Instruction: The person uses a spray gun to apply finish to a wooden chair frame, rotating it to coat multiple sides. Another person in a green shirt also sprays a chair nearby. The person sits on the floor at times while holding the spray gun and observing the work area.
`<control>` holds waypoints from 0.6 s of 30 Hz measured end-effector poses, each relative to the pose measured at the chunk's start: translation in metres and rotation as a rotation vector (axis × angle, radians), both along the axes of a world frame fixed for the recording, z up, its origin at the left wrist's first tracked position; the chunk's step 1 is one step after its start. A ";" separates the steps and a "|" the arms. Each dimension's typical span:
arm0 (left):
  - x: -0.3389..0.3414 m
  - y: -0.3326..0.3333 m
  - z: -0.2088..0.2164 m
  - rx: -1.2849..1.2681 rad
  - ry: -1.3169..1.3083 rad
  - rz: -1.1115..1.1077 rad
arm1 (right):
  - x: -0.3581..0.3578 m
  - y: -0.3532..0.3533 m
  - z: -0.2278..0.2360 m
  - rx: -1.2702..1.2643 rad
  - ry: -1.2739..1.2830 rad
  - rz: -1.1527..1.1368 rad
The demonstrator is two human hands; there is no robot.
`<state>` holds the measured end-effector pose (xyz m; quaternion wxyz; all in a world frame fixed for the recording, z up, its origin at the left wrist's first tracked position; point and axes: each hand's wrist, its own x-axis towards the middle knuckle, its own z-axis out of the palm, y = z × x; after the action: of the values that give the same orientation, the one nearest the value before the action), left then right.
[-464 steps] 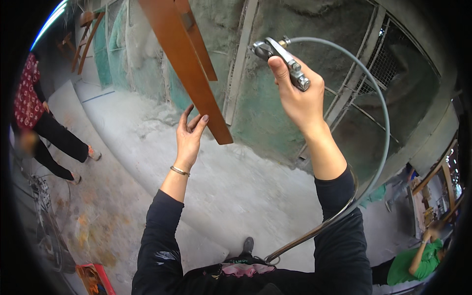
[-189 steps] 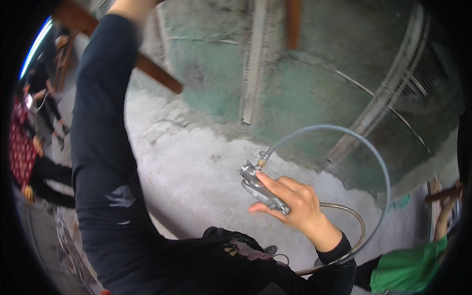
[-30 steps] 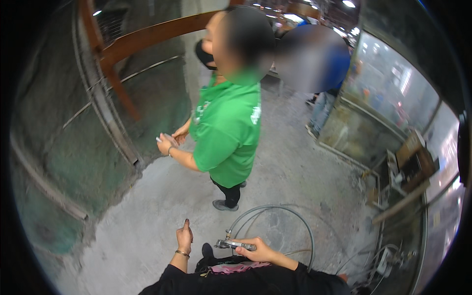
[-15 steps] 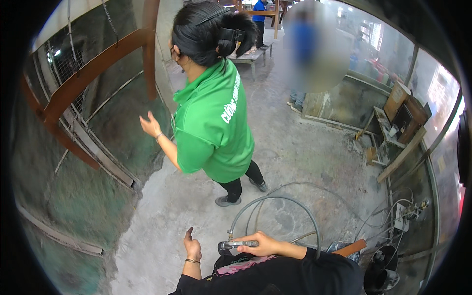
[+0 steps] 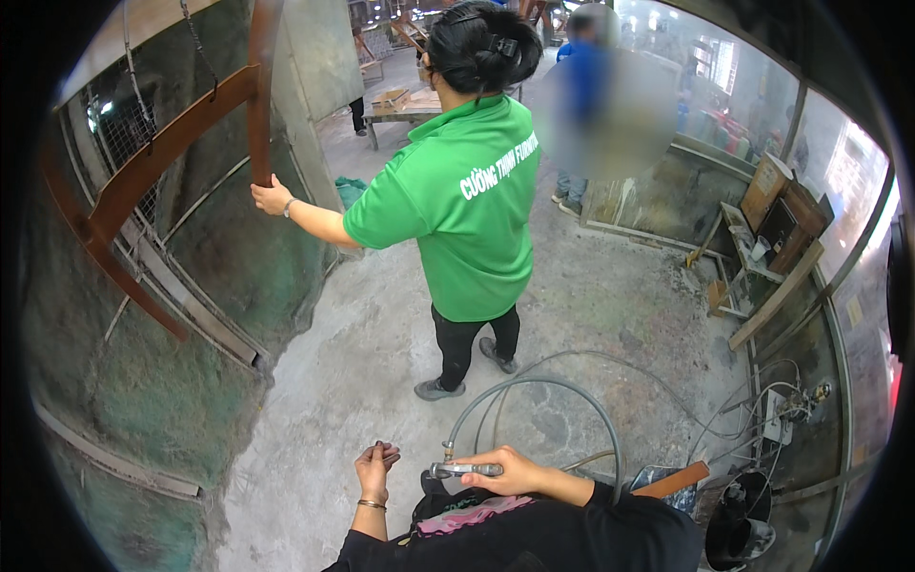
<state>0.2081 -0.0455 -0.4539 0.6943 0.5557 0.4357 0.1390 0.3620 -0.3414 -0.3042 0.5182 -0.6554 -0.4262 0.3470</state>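
My right hand [image 5: 510, 471] is closed around a silver spray gun [image 5: 465, 470], which points left in front of my dark clothing. A grey hose [image 5: 558, 384] rises from the gun's fitting and loops over to the right. Left of the gun, my left hand [image 5: 375, 473] is raised with loosely bent fingers and dark-stained fingertips; nothing shows in it. A person in a green shirt [image 5: 477, 210] stands ahead, back toward me. That person's left hand [image 5: 274, 197] touches the lower end of an upright part of a brown wooden frame [image 5: 176, 133] hanging at the left.
Hoses lie on the concrete floor [image 5: 610, 315]. At the lower right are a black bucket [image 5: 729, 520] and a brown wooden piece [image 5: 675, 480]. A small stand [image 5: 739, 238] with boxes is by the right wall. Another person in blue [image 5: 583, 81], partly blurred, stands farther back.
The person in green has shifted right and reached out to the hanging frame, which has moved slightly. My left hand's raised finger has bent down; my right hand keeps the spray gun nearly still.
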 end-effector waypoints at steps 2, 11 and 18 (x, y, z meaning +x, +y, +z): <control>0.000 -0.002 -0.001 0.093 0.034 0.046 | -0.001 0.000 0.000 -0.014 0.002 -0.002; -0.011 -0.003 -0.010 0.118 0.084 0.113 | -0.005 -0.001 0.004 -0.071 0.029 0.020; -0.019 -0.003 -0.020 0.083 0.097 0.107 | -0.007 -0.003 -0.004 -0.070 0.037 0.029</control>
<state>0.1894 -0.0484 -0.4738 0.6403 0.5661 0.4917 0.1668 0.3546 -0.3445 -0.3082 0.4978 -0.6600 -0.4137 0.3814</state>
